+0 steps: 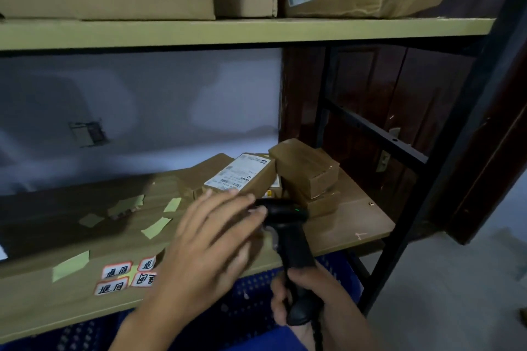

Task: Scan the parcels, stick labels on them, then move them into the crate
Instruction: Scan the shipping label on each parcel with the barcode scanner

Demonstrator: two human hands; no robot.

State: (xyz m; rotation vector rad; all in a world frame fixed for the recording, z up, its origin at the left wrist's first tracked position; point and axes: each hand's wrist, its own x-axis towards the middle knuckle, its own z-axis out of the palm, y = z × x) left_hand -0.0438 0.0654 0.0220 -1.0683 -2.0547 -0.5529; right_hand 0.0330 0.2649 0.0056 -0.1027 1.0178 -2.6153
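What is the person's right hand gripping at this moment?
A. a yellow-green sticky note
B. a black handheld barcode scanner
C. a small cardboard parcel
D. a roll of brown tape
B: the right hand is wrapped around the handle of the black handheld barcode scanner, whose head points toward the small cardboard parcel with a white shipping label on the wooden shelf, while the left hand reaches open toward that parcel.

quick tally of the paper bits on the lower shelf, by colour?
Red-bordered white labels: 4
Plain pale-green slips: 6 or so; the ones at the back are dim
Total: about 10

The left hand covers part of the label group, so more may be hidden.
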